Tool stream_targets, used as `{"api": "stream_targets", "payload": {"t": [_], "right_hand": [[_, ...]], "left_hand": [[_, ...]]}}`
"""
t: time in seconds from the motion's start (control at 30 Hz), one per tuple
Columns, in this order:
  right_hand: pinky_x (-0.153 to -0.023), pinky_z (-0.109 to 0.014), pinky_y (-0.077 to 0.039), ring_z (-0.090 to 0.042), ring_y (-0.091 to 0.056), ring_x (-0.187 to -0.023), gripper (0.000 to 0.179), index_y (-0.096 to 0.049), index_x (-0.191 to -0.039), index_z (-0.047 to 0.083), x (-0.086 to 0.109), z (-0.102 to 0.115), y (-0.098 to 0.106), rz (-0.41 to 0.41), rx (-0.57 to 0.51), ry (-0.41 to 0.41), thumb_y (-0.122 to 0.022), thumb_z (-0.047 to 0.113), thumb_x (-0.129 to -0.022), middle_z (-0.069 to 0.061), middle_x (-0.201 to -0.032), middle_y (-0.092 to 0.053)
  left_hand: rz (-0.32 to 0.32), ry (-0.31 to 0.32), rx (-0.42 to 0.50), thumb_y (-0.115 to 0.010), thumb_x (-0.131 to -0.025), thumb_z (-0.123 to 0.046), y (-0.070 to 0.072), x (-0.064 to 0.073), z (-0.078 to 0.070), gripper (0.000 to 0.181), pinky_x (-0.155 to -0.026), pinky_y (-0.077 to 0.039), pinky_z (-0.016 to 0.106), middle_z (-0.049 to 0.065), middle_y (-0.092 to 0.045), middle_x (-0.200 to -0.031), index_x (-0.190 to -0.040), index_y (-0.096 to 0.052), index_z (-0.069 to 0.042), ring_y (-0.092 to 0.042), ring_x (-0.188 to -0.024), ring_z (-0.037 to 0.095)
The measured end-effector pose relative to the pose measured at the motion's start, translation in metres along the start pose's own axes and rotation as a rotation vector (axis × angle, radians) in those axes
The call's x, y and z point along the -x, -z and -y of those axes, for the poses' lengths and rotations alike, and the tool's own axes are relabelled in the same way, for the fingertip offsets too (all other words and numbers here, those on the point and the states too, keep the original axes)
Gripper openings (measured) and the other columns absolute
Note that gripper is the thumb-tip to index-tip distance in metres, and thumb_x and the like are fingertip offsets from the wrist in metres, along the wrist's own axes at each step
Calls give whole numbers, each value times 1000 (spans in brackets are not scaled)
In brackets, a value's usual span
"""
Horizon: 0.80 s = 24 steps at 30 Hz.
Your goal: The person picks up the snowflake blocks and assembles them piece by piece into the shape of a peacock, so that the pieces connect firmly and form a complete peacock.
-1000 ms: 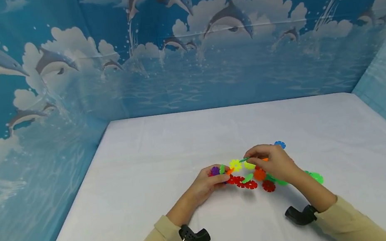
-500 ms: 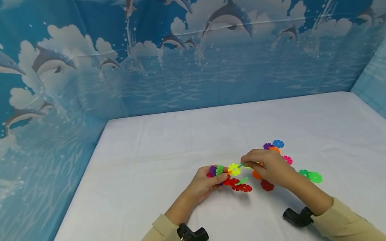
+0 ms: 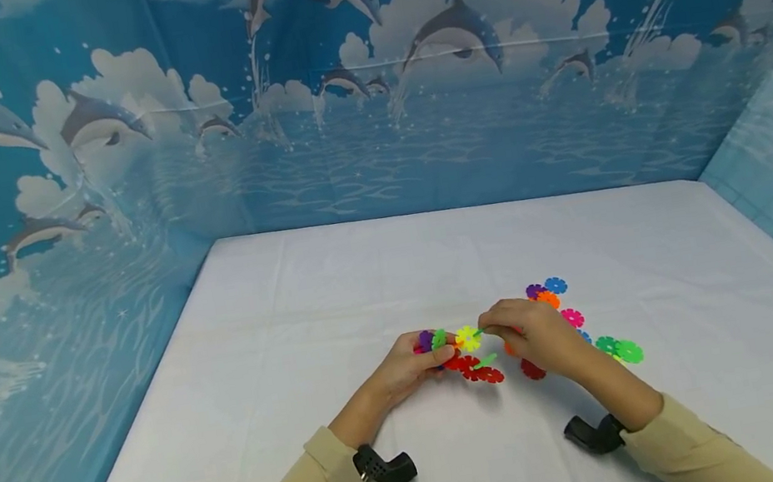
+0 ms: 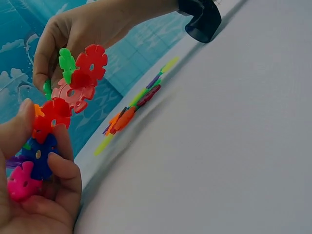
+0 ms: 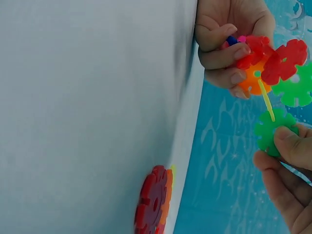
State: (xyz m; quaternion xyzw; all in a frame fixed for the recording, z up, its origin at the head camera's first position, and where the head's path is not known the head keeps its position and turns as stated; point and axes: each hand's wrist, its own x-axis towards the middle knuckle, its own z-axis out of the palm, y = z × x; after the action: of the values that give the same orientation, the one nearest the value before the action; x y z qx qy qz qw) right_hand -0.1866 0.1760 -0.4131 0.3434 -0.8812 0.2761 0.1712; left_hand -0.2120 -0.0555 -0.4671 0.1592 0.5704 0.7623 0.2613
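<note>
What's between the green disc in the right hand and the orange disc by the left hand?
A yellow disc, seen edge-on in the right wrist view, lies between the orange disc and the green disc.

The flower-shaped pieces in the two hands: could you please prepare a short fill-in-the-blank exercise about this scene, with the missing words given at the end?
1. The right hand pinches a disc coloured ____.
2. In the left-wrist view, the lowest of the joined pieces in the left hand is ____.
3. In the right-wrist view, the upper end of the yellow piece meets a piece coloured ____.
4. The tabletop is ____ in colour.

Missing words: green; pink; orange; white.
</note>
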Motion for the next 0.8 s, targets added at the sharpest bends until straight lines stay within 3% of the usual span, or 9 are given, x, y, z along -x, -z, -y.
{"api": "stream_targets", "payload": {"t": [0.27,0.5,0.6,0.8], "right_hand": [[-71,-30,-57,-20,-67,-88,30,-71,-112,6,6,-7,8,34,-176,-214,-75,-1,-83,-7,-105,-70],[-69,-25,-54,-20,-64,-83,22,-71,-111,3,26,-26,35,52,-149,-388,-70,9,-90,-4,-95,-71],[-70,-23,-53,-23,-62,-87,22,-70,-111,3,37,-36,48,59,-125,-465,-68,15,-93,-6,-99,-70],[-69,-32,-54,-28,-59,-89,25,-69,-111,1,57,-56,68,102,-40,-595,-65,20,-95,-12,-101,-69]], "left_hand": [[-11,1,-35,-68,-90,-8,-3,2,-1,37,-72,-55,25,2,-68,-94,-118,-58,14,-62,-80,12],[-45,6,-42,-65,-91,-1,-4,1,-1,35,-74,-55,25,3,-63,-97,-122,-56,10,-61,-82,13],[-46,2,-58,-66,-90,0,-3,1,0,34,-75,-56,26,4,-61,-101,-122,-56,8,-61,-84,14],[-37,-19,-62,-65,-89,2,-4,1,0,35,-78,-56,28,5,-57,-104,-122,-55,7,-61,-86,15]]}}
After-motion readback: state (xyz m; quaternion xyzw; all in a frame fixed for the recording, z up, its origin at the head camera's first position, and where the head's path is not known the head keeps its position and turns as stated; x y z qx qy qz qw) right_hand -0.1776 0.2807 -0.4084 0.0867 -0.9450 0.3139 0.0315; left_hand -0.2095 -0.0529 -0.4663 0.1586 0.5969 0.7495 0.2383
